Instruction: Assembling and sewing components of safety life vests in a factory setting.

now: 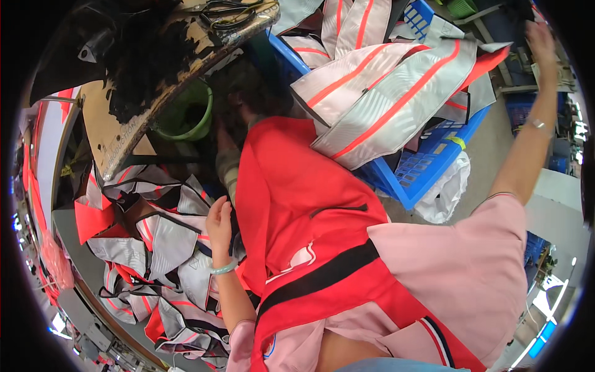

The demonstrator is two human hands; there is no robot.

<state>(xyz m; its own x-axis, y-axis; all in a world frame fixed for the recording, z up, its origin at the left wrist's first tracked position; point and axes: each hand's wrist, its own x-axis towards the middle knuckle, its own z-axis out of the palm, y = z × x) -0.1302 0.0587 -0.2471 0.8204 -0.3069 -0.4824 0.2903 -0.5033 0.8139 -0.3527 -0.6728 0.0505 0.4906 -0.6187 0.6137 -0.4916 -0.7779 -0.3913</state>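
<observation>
My left hand (219, 224) is raised beside my red apron (310, 180), its fingers loosely extended and nothing visible in them. Below and left of it lies a heap of sewn fabric pieces (170, 245), grey-white with red stripes and dark edging. My right hand (541, 46) reaches far out to the upper right, a little blurred; its fingers look stretched out, with nothing seen in them. Between my arms, a blue plastic basket (406, 192) is piled with long striped fabric panels (403, 102) of the same grey and red. Neither hand touches these panels.
At the upper left stands a worn wooden table (102, 133) with black scraps (155, 68) and scissors (229, 12). A green bin (198, 124) sits under its edge. A white plastic bag (443, 192) lies beside the basket. Grey tabletop (558, 198) extends at the right.
</observation>
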